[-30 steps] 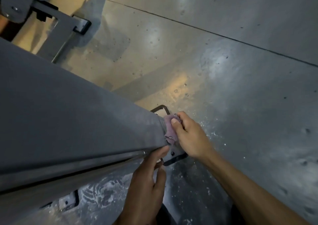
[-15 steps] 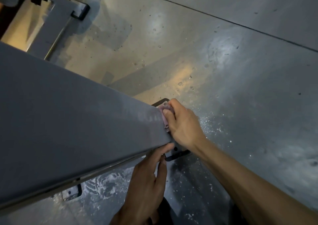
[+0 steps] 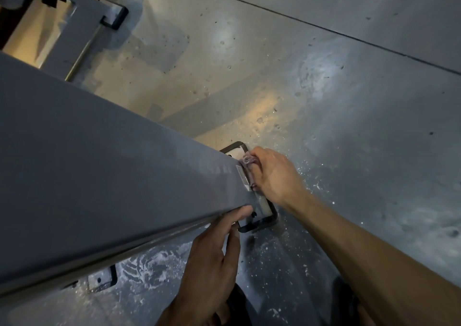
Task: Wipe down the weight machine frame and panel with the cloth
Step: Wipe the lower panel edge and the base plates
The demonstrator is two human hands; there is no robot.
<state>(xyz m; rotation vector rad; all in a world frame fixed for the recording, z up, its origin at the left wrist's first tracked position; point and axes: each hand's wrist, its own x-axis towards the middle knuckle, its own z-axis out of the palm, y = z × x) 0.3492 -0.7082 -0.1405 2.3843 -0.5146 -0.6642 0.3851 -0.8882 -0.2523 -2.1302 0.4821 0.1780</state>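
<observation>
A wide grey panel of the weight machine [image 3: 99, 176] fills the left of the head view and runs down to a black-edged base plate [image 3: 262, 216] on the floor. My right hand [image 3: 272, 173] grips a bunched pinkish cloth [image 3: 248, 168] and presses it against the panel's bottom end, right above the base plate. My left hand [image 3: 212, 258] rests with straight fingers on the panel's lower edge, its fingertips touching the corner near the plate. Most of the cloth is hidden under my right fingers.
The concrete floor [image 3: 349, 126] has white dusty specks around the base plate and a seam line across the upper right. Another grey frame leg with a black foot [image 3: 114, 13] stands at the top left. A second bolted foot plate [image 3: 101, 279] shows under the panel.
My right hand with the cloth has slid up along the panel's bottom end toward the far corner of the base plate. My left hand has stayed at the lower edge.
</observation>
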